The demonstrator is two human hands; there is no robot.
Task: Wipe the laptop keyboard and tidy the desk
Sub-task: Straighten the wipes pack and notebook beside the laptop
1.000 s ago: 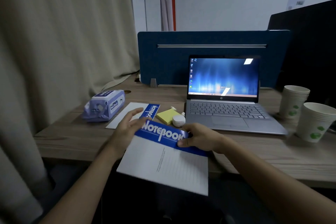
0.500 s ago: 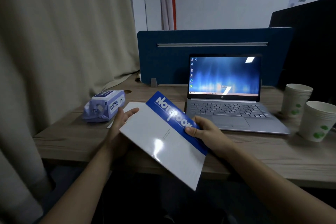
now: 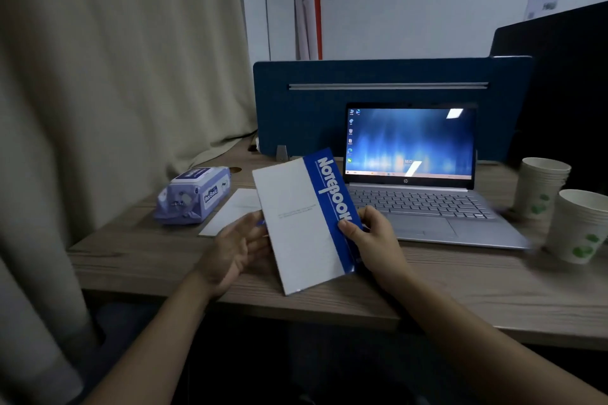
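Now held: the notebook (image 3: 302, 223) is lifted above the tabletop (image 3: 460, 286), likely to be tidied.
Right hand (image 3: 371, 237): pinched shut on its blue edge.
Left hand (image 3: 233, 246): spread open beside it.
Laptop (image 3: 418, 207): not yet wiped.

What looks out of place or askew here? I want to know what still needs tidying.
Nothing is spilled or damaged. The notebook is off the desk, tilted between the left hand and right hand.

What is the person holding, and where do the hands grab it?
A notebook. The right hand pinches its blue strip near the lower right edge, thumb on the cover. The left hand is open against its left edge, steadying it.
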